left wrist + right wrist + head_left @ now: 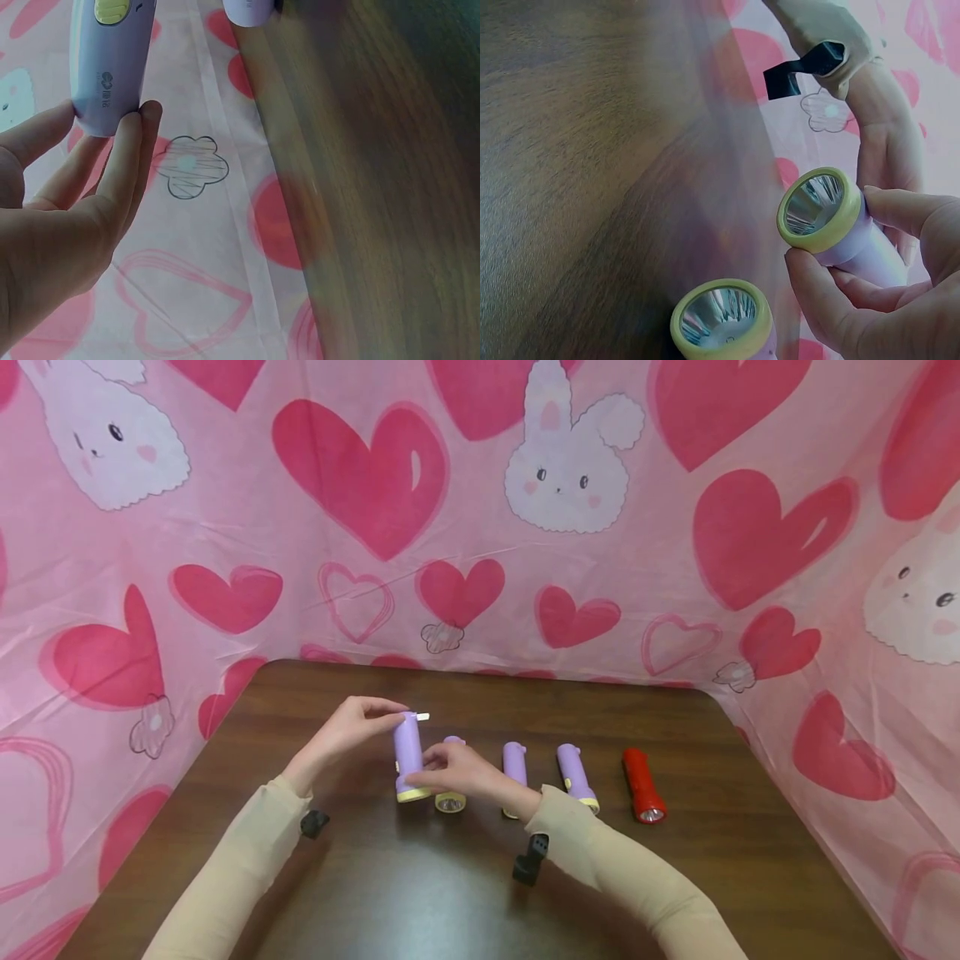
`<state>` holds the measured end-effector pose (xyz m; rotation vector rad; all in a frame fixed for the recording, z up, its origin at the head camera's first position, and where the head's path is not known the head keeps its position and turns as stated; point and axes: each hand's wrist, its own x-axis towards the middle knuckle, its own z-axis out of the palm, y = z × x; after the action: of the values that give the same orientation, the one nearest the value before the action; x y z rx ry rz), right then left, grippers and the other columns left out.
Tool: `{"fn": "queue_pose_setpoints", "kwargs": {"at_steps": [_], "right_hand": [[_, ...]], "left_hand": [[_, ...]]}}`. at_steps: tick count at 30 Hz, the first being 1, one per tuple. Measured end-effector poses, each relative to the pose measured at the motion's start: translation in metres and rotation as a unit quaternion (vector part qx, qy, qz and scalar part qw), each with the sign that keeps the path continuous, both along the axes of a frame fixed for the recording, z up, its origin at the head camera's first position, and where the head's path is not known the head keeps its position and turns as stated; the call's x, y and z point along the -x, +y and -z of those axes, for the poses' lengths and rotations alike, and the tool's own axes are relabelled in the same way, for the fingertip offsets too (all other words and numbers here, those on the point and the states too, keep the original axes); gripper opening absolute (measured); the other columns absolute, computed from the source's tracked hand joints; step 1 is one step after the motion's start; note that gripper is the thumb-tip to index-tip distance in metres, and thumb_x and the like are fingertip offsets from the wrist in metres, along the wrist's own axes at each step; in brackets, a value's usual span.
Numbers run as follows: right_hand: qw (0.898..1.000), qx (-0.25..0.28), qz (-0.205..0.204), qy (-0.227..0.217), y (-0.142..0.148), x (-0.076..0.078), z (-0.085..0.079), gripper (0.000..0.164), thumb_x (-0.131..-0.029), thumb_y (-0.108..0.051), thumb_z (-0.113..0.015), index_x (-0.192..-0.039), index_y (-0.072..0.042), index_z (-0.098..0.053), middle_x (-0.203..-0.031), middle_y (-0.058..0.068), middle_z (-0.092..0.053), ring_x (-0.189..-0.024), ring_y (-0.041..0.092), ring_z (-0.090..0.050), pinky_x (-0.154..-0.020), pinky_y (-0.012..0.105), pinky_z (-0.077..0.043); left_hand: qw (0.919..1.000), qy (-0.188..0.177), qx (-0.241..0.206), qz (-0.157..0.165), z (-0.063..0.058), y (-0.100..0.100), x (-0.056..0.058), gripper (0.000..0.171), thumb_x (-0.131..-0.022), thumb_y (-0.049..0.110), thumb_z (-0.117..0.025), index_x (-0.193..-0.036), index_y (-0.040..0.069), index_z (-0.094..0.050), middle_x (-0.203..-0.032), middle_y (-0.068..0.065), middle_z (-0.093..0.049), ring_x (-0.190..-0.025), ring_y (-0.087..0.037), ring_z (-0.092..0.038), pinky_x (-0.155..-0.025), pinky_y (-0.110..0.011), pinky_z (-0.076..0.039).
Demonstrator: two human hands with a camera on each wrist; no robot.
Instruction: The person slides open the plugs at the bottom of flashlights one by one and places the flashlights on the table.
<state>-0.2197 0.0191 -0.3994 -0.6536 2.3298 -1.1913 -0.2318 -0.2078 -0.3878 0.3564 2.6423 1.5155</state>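
Both hands hold one purple flashlight [407,747] with a yellow rim, tilted above the table's left part. My left hand [358,724] grips its tail end, where a small white piece [423,717] juts out sideways. In the left wrist view, the thumb and fingers close around that end, below a yellow switch [112,10]. My right hand [461,770] pinches the head end between thumb and fingers; the right wrist view shows its reflector [814,205] facing the camera. Right beside it lies a second purple flashlight [720,319], partly hidden by the right hand in the head view.
Farther right on the brown wooden table [405,893] lie two more purple flashlights, one in the middle [514,762] and one beyond it [573,772], partly behind the right arm. A red flashlight [641,781] lies at the right. Pink heart-and-rabbit cloth [480,552] surrounds the table.
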Motion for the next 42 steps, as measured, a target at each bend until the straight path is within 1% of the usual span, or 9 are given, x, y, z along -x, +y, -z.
{"fn": "queue_pose_setpoints", "kwargs": {"at_steps": [2, 5, 8, 14, 18, 26, 33, 37, 42], "right_hand": [[1.0, 0.013, 0.006, -0.024, -0.002, -0.001, 0.001, 0.041, -0.086, -0.028, -0.076, -0.113, 0.002, -0.069, -0.097, 0.011, -0.075, -0.075, 0.008, -0.065, -0.072, 0.023, -0.058], [0.999, 0.023, 0.011, -0.041, -0.004, -0.001, 0.004, 0.039, -0.087, -0.027, -0.076, -0.112, 0.002, -0.069, -0.094, 0.009, -0.074, -0.075, 0.008, -0.065, -0.073, 0.024, -0.058], [0.998, 0.032, 0.012, -0.059, -0.005, -0.001, 0.005, 0.038, -0.087, -0.027, -0.075, -0.112, 0.001, -0.068, -0.094, 0.008, -0.074, -0.076, 0.009, -0.065, -0.075, 0.025, -0.058], [0.994, 0.049, 0.011, -0.095, -0.009, -0.001, 0.005, 0.041, -0.089, -0.023, -0.073, -0.118, 0.005, -0.064, -0.104, 0.012, -0.072, -0.084, 0.012, -0.067, -0.083, 0.031, -0.06], [0.994, 0.051, 0.02, -0.099, -0.013, -0.002, 0.006, 0.041, -0.089, -0.02, -0.074, -0.119, 0.006, -0.063, -0.106, 0.015, -0.072, -0.082, 0.012, -0.067, -0.081, 0.031, -0.061], [0.992, 0.058, 0.034, -0.11, -0.022, -0.001, 0.011, 0.039, -0.088, -0.015, -0.074, -0.117, 0.009, -0.063, -0.103, 0.019, -0.073, -0.077, 0.01, -0.066, -0.078, 0.03, -0.061], [0.989, 0.065, 0.057, -0.122, -0.033, -0.002, 0.015, 0.035, -0.086, -0.013, -0.075, -0.109, 0.011, -0.064, -0.096, 0.018, -0.073, -0.072, 0.011, -0.066, -0.074, 0.031, -0.062], [0.988, 0.061, 0.065, -0.127, -0.036, -0.004, 0.016, 0.034, -0.086, -0.012, -0.075, -0.108, 0.011, -0.064, -0.095, 0.017, -0.073, -0.073, 0.012, -0.067, -0.076, 0.034, -0.062], [0.988, 0.05, 0.071, -0.128, -0.037, -0.003, 0.018, 0.033, -0.086, -0.014, -0.075, -0.108, 0.009, -0.065, -0.092, 0.012, -0.071, -0.076, 0.015, -0.068, -0.079, 0.037, -0.061]], "left_hand": [[1.0, 0.0, -0.003, 0.002, 0.001, -0.001, 0.0, 0.035, -0.095, 0.033, -0.066, -0.121, 0.01, -0.071, -0.124, -0.012, -0.07, -0.115, -0.028, -0.062, -0.101, -0.05, -0.051], [0.9999, -0.002, -0.011, 0.007, 0.002, -0.003, 0.0, 0.035, -0.095, 0.033, -0.066, -0.122, 0.01, -0.071, -0.124, -0.012, -0.071, -0.114, -0.027, -0.063, -0.1, -0.048, -0.052], [0.9994, -0.015, -0.028, 0.011, 0.002, -0.005, 0.0, 0.034, -0.095, 0.032, -0.066, -0.121, 0.011, -0.071, -0.123, -0.012, -0.071, -0.112, -0.027, -0.063, -0.1, -0.048, -0.052], [0.9984, -0.031, -0.041, 0.021, 0.002, -0.009, 0.003, 0.034, -0.095, 0.029, -0.065, -0.121, 0.008, -0.07, -0.123, -0.014, -0.07, -0.112, -0.03, -0.062, -0.102, -0.052, -0.049], [0.9984, -0.034, -0.036, 0.026, 0.004, -0.012, 0.006, 0.034, -0.095, 0.03, -0.065, -0.121, 0.007, -0.07, -0.121, -0.015, -0.071, -0.11, -0.029, -0.062, -0.102, -0.053, -0.049], [0.996, -0.08, -0.037, 0.016, 0.006, -0.015, 0.008, 0.037, -0.095, 0.034, -0.065, -0.121, 0.009, -0.069, -0.124, -0.013, -0.069, -0.115, -0.034, -0.058, -0.103, -0.055, -0.048], [0.9972, -0.066, -0.03, 0.014, 0.014, -0.02, 0.01, 0.038, -0.095, 0.031, -0.065, -0.122, 0.005, -0.069, -0.123, -0.016, -0.07, -0.109, -0.028, -0.062, -0.103, -0.053, -0.049], [0.997, -0.068, -0.035, 0.012, 0.018, -0.02, 0.01, 0.038, -0.095, 0.031, -0.065, -0.122, 0.004, -0.069, -0.122, -0.017, -0.07, -0.106, -0.026, -0.063, -0.103, -0.053, -0.049], [0.9975, -0.064, -0.029, 0.01, 0.021, -0.019, 0.01, 0.037, -0.096, 0.028, -0.064, -0.121, 0.002, -0.069, -0.121, -0.018, -0.071, -0.105, -0.025, -0.064, -0.101, -0.052, -0.05]]}}
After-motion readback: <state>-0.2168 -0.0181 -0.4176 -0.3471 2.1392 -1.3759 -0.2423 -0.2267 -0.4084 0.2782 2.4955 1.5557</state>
